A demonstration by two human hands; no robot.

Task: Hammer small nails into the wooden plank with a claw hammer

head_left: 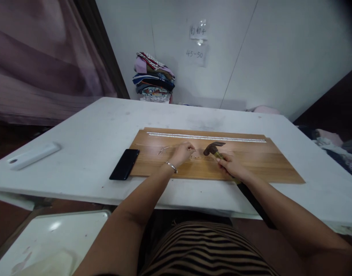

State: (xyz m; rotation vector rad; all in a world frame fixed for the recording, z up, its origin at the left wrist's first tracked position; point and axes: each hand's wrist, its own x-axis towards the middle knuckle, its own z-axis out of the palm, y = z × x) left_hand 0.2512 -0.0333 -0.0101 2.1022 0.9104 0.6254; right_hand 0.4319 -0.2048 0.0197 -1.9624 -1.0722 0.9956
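A wooden board (250, 161) lies flat on the white table (92, 134). My right hand (231, 165) is closed round the handle of a claw hammer (213, 148), whose head hovers just above the board. My left hand (182, 152), with a bracelet at the wrist, pinches something small against the board just left of the hammer head; it looks like a nail but is too small to be sure. A few loose nails (163, 150) lie on the board to the left. A white strip (207, 137) runs along the board's far edge.
A black phone (124, 164) lies at the board's left end. A white elongated object (33, 155) rests near the table's left edge. Folded clothes (153, 78) are stacked against the wall behind. A white tray or stool (49, 241) sits below left.
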